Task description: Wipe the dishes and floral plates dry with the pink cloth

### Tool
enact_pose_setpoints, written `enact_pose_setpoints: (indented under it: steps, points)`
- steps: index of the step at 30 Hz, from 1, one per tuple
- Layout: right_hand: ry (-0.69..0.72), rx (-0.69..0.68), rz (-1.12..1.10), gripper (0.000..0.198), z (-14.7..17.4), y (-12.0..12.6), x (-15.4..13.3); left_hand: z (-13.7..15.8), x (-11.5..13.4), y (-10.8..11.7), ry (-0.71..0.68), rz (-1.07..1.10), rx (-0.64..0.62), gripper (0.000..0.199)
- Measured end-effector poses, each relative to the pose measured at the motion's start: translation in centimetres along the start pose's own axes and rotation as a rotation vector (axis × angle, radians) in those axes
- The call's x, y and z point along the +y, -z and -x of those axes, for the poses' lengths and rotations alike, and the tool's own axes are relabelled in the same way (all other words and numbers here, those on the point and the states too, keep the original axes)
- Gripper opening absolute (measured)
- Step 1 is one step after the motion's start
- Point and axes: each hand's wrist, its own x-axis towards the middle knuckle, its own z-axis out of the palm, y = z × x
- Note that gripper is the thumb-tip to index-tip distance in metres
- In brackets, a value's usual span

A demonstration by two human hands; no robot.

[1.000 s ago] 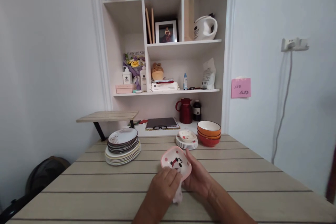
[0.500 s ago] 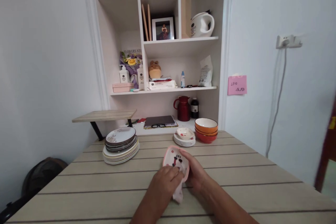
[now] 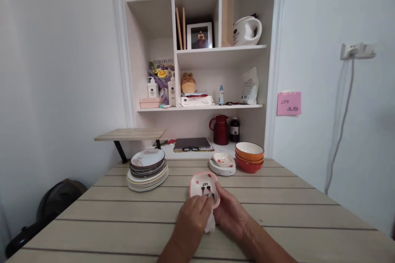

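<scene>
A small pink-rimmed dish [image 3: 197, 181] with a cat print and the word CAT is tilted toward me above the table. My right hand [image 3: 231, 215] grips it by the right and lower edge. My left hand [image 3: 194, 215] is closed on a whitish cloth or tissue [image 3: 210, 224], pressed against the inside of the dish near its lower right. Part of the cloth hangs down between my hands. My left fingers cover the lower left of the dish.
Stacked plates [image 3: 148, 170] stand at the left, by a small raised shelf [image 3: 131, 133]. Farther back on the right are small white dishes [image 3: 222, 170] with a bowl on top, and orange and red bowls [image 3: 249, 158]. A red jug [image 3: 221, 130] stands behind on the cabinet ledge.
The dish has turned slightly and tipped, so more of its inside shows. My left hand and the cloth have shifted a little over it. The whole view has swung slightly left.
</scene>
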Motion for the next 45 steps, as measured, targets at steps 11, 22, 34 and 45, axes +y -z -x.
enact_pose_setpoints:
  steps: [11,22,34,45]
  points:
    - [0.008,0.291,0.200,0.027,-0.2,0.9,-2.6,-0.2,0.3,-0.6,-0.063,0.168,-0.187,0.030]
    - [-0.080,0.082,0.190,0.047,0.7,1.2,-3.4,0.3,-0.1,-0.9,-0.089,0.058,0.029,0.026]
    - [0.016,0.244,0.081,0.043,-1.1,0.2,0.2,0.1,-0.1,-1.2,-0.080,0.067,-0.038,0.033]
    - [-0.003,0.312,0.171,0.044,-0.5,1.2,-2.6,0.5,0.1,-2.1,-0.120,-0.120,0.094,0.028]
